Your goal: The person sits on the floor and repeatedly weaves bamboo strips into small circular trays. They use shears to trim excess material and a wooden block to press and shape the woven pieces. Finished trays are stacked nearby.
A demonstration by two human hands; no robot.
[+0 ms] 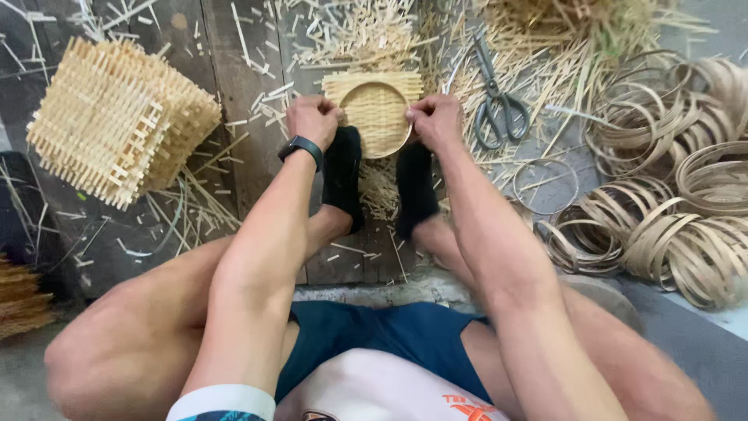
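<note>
A small woven bamboo mat with a round hoop pressed into it (pixel 375 113) lies on the floor between my feet, which are in black socks. My left hand (pixel 313 118), with a black band on its wrist, grips the left rim of the woven piece. On the right rim my right hand (pixel 435 118) is closed around the hoop's edge. Both fists press down at the sides, and the toes of my feet sit just below the piece.
A stack of square woven bamboo mats (pixel 117 121) lies at the left. Black-handled scissors (pixel 497 101) rest right of the hands. Many coiled bamboo hoops (pixel 686 210) pile up at the right. Loose bamboo slivers litter the wooden boards (pixel 234 70).
</note>
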